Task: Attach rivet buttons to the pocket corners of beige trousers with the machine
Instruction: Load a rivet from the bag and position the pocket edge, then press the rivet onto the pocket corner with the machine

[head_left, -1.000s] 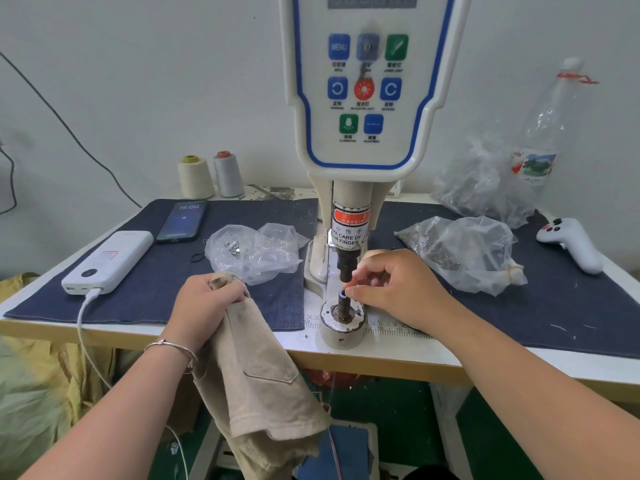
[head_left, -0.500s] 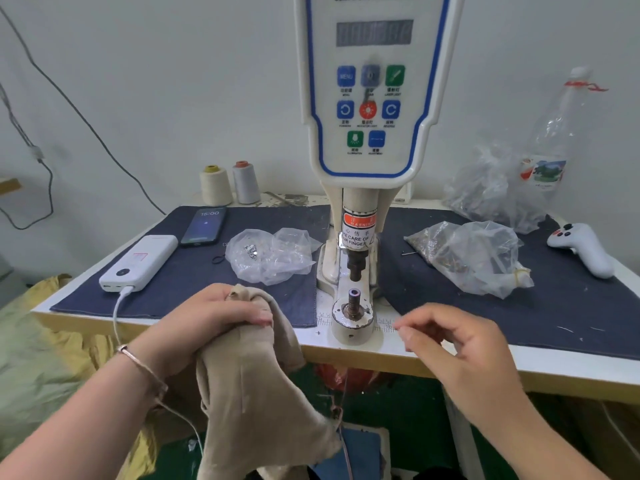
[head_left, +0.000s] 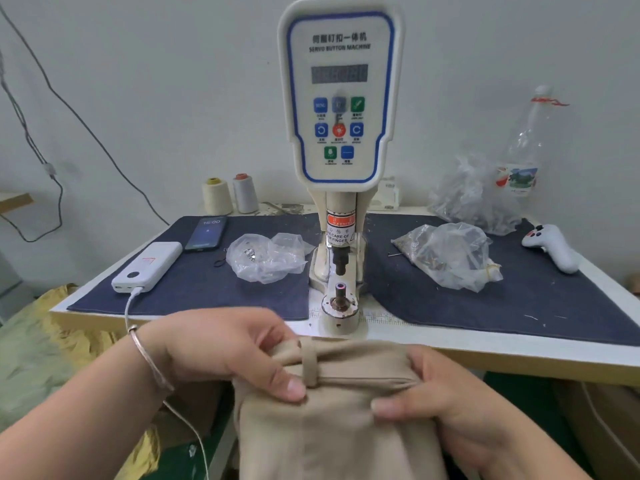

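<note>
1. Beige trousers [head_left: 332, 434]: held in front of the bench edge, waistband uppermost, a belt loop [head_left: 309, 363] between the two hands.
2. Left hand [head_left: 221, 355]: grip clamped on the waistband, thumb on top beside the loop; bangle at the wrist.
3. Right hand [head_left: 436, 393]: grip clamped on the waistband's right part, thumb lying across the cloth.
4. Machine [head_left: 341, 140]: upright on the bench [head_left: 519, 344], lower die post [head_left: 340, 299] bare, just beyond the trousers.
5. Bench items: power bank [head_left: 149, 265], phone [head_left: 207, 233], plastic bags [head_left: 446, 254], thread cones [head_left: 230, 195], bottle [head_left: 523, 147].
</note>
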Action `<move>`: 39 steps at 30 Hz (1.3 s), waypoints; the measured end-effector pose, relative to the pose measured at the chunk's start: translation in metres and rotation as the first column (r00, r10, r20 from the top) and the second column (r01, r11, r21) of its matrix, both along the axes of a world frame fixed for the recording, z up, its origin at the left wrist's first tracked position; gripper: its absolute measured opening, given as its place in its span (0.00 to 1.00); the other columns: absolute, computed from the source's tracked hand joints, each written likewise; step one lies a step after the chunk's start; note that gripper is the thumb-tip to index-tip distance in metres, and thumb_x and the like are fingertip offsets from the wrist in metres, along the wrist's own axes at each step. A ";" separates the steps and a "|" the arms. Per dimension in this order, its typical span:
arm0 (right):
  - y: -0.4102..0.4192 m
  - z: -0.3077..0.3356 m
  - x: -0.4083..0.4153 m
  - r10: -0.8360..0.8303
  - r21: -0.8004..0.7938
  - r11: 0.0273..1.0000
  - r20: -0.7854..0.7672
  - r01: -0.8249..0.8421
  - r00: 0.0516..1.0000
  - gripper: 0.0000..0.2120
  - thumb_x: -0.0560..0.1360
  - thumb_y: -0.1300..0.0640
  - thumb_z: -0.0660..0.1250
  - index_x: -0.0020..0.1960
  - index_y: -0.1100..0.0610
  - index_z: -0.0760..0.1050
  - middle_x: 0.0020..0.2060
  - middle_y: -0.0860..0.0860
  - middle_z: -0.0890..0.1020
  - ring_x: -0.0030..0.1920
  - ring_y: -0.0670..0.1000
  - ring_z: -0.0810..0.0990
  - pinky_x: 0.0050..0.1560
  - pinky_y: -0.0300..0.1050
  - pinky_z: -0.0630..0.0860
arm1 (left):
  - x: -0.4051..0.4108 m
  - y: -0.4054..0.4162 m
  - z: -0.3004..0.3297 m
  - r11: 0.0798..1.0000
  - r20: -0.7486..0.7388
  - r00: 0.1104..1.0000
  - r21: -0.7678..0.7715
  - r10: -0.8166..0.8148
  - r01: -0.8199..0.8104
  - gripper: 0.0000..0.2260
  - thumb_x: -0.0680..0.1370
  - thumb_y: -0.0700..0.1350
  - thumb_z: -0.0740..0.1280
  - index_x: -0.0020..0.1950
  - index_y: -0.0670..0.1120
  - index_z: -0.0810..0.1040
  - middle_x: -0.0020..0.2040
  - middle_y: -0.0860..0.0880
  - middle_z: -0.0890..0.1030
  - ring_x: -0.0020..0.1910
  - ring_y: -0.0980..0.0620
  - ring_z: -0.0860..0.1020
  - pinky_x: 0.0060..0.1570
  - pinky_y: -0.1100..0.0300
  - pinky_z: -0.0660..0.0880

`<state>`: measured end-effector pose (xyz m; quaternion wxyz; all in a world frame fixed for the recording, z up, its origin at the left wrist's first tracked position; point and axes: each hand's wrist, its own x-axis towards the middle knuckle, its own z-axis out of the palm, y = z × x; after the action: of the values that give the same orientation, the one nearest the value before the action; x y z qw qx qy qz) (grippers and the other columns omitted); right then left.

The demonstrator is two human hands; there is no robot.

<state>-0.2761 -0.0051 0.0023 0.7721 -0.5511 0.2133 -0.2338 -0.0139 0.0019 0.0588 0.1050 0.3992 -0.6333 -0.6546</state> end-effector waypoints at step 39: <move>-0.137 -0.030 0.010 -0.692 -0.398 0.719 -0.330 0.570 0.643 0.23 0.77 0.43 0.66 0.33 0.60 0.69 0.28 0.50 0.71 0.29 0.48 0.71 0.29 0.37 0.66 | -0.024 -0.110 -0.083 0.625 -0.022 0.731 -0.502 0.682 -0.598 0.19 0.81 0.56 0.65 0.37 0.45 0.68 0.32 0.47 0.64 0.31 0.51 0.62 0.32 0.57 0.59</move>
<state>-0.2663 -0.1425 -0.0272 0.4886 -0.5744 0.5360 -0.3795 -0.0379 -0.1085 -0.0244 0.3718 0.6142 -0.5956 -0.3603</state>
